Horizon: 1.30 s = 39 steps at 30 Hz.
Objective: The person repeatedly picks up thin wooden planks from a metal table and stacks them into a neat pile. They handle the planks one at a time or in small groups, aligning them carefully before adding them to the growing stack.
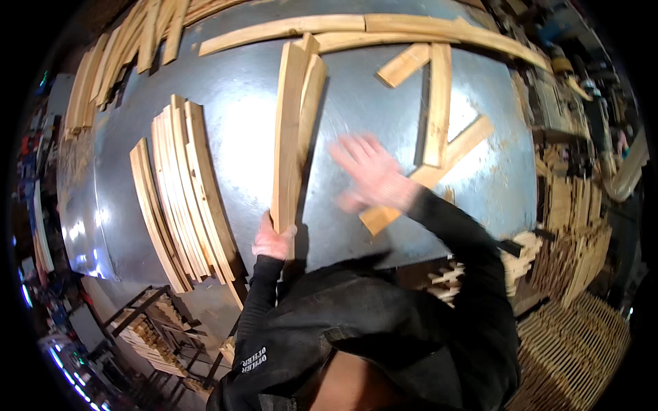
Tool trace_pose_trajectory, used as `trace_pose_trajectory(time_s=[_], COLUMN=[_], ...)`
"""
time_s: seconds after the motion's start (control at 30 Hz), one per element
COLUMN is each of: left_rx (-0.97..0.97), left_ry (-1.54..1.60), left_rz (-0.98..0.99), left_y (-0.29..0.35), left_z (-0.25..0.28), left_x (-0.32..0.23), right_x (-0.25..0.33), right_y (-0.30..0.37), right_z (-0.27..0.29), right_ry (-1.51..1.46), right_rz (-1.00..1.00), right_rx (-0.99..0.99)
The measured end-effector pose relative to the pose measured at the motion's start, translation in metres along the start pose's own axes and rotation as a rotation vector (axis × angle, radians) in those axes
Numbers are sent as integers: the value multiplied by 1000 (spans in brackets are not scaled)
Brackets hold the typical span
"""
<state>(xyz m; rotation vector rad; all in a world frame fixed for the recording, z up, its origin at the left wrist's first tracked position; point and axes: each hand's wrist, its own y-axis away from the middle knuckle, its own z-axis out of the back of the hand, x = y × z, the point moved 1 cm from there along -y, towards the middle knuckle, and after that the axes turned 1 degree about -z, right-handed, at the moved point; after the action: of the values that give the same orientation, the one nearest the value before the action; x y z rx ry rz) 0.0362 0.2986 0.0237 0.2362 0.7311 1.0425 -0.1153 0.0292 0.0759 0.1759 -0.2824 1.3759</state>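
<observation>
My left hand (273,238) is closed around the near end of a long wooden strip (288,137), which points away from me over the metal table. Another wooden strip (312,103) lies along its right side, partly hidden behind it. My right hand (370,168) hovers over the tabletop with fingers stretched out, holding nothing and slightly blurred. Beside that wrist, a slanting board (466,140) rests on the table. The far end of this board meets an upright-lying board (437,103), and a short board (404,65) angles off at the top.
A bundle of narrow strips (181,185) lies to the left on the metal table (240,103). Long strips (288,29) run along the far edge. More strips (123,55) are piled at the far left. Stacked wood (576,342) stands at the lower right, beyond the table edge.
</observation>
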Motion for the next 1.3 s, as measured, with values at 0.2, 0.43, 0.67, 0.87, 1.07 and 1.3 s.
trace_pose_trajectory(time_s=[0.2, 0.43, 0.67, 0.87, 1.07, 1.3], left_rx=[154, -113, -61, -268, -341, -574], left_ry=[914, 230, -7, 221, 265, 163], left_rz=[23, 57, 157, 155, 249, 252], left_y=[13, 0, -24, -22, 7, 17], left_z=[-11, 4, 47, 46, 155, 278], left_x=[65, 71, -22, 5, 35, 134], right_x=[-103, -31, 17, -80, -29, 27], right_y=[125, -115, -268, -439, -588, -615], right_z=[-28, 21, -99, -40, -126, -152], right_ry=[139, -525, -667, -211, 23, 205], right_rz=[166, -499, -748, -258, 148, -89], right_rx=[316, 145, -91, -368, -76, -93])
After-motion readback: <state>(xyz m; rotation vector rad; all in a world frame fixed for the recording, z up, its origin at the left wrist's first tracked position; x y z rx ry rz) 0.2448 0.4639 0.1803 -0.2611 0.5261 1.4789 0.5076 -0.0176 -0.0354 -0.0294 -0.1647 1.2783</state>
